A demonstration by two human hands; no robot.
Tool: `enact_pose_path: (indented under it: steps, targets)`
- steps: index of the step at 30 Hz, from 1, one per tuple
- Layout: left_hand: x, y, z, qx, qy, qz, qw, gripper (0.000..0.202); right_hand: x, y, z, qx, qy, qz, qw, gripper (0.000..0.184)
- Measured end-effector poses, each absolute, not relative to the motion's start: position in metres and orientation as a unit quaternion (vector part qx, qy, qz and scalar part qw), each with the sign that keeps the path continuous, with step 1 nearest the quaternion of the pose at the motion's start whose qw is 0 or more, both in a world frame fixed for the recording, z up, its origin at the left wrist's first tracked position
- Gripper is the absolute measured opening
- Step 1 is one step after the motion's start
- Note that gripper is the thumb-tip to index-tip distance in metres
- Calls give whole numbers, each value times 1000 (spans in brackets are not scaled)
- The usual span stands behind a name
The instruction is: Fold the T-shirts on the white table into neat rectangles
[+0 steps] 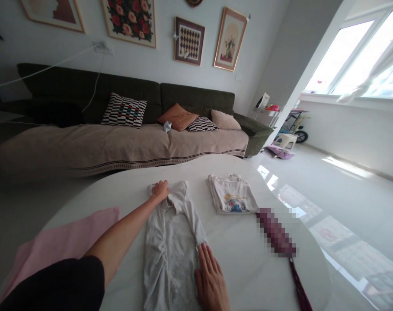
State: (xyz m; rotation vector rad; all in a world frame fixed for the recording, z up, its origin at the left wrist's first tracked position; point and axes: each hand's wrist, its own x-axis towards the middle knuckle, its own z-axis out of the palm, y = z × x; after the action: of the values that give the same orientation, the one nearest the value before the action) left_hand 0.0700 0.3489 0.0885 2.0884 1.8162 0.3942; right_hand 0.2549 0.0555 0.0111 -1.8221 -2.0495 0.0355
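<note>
A light grey long-sleeved shirt (180, 242) lies lengthwise on the white table, its collar at the far end and gathered fabric down its front. One sleeve runs along its right side. At the far left shoulder, my left hand (160, 190) has its fingers bent down onto the fabric, closed on it. My right hand (212, 276) rests flat with fingers stretched out at the right edge, its fingertips touching the sleeve end. Beyond it, to the right, a folded white printed T-shirt (233, 194) sits on the table.
A pink cloth (69, 237) lies at the table's left, partly behind my left arm. A blurred dark red item (276, 233) with a strap lies near the right edge of the white table (241, 268). Behind stands a green sofa (196, 95) with cushions.
</note>
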Motion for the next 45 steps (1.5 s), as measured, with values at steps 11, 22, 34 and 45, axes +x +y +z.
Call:
enact_pose_path:
  steps: [11, 22, 34, 45]
  targets:
    - [114, 318, 46, 820, 551, 76, 137, 66, 257, 44, -20, -597, -780, -23, 187, 64]
    - [132, 303, 78, 833, 536, 56, 124, 65, 245, 27, -5, -632, -756, 16, 172, 62]
    - [18, 28, 55, 858, 494, 99, 103, 75, 237, 13, 25, -636, -756, 26, 154, 57]
    - [5, -15, 52, 872, 471, -24, 127, 67, 271, -33, 29, -544, -835, -6, 86, 76]
